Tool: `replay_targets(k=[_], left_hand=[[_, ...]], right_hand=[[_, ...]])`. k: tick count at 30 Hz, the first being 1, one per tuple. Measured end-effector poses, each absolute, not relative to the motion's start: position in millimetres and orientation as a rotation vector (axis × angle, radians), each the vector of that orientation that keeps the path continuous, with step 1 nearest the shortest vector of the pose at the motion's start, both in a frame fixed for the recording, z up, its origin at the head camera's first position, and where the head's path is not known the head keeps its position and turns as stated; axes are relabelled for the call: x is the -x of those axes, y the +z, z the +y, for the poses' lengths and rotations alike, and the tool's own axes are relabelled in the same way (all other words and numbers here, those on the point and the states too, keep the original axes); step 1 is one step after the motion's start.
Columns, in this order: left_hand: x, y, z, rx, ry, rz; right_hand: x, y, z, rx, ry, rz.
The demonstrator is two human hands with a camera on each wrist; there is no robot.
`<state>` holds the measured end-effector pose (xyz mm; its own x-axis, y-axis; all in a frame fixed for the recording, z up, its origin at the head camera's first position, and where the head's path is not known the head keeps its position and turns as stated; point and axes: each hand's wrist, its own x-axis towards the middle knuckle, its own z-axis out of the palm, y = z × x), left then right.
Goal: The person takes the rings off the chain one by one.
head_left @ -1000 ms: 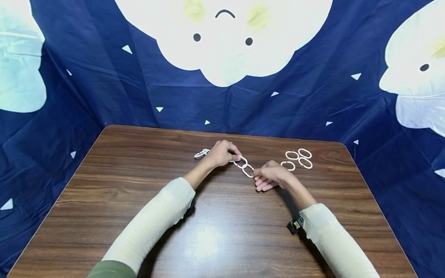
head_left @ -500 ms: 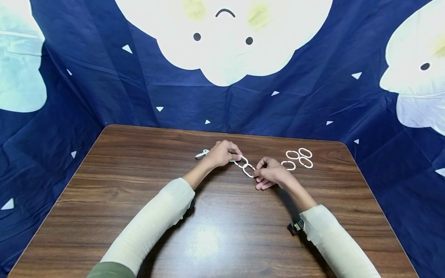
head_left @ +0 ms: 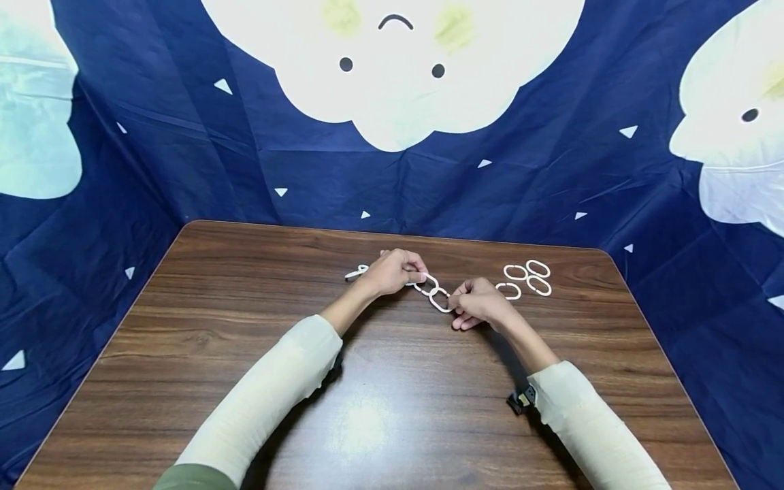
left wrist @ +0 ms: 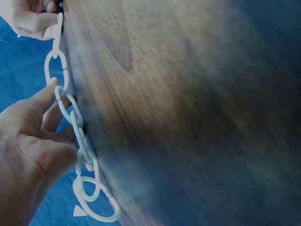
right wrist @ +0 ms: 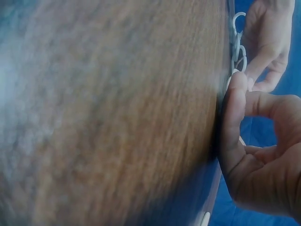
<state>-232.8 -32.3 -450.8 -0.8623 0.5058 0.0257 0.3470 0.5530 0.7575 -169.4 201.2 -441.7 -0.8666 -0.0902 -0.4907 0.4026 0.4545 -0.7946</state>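
A chain of white oval plastic links lies along the table, its left end showing beyond my left hand. My left hand pinches one of its links between thumb and fingers. At the chain's right end, my right hand pinches the last link, which hooks through the link beside the left fingers. In the left wrist view, several joined links run past the left palm down to a loop at the bottom. The right wrist view shows thumb and fingertip meeting, with most of the link hidden behind them.
Several loose white links lie to the right, behind my right hand. The brown wooden table ends at a blue curtain with cloud prints. A small black device sits under the right sleeve cuff.
Both hands keep their pinch on the chain. The right hand's other fingers curl in more than a second ago, and the end link shifts very slightly right.
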Motion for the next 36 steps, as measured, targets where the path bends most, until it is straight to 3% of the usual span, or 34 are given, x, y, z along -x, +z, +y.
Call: replay_targets(k=[15, 36], left_hand=[[233.2, -454.2, -37.0, -0.764, 1.256, 2.582], [225.0, -449.4, -35.7, -0.490, 1.321, 2.631]], right_hand=[[172.5, -439.0, 202.5, -0.255, -1.557, 2.135], [176.7, -444.1, 198.7, -0.177, -1.702, 2.116]])
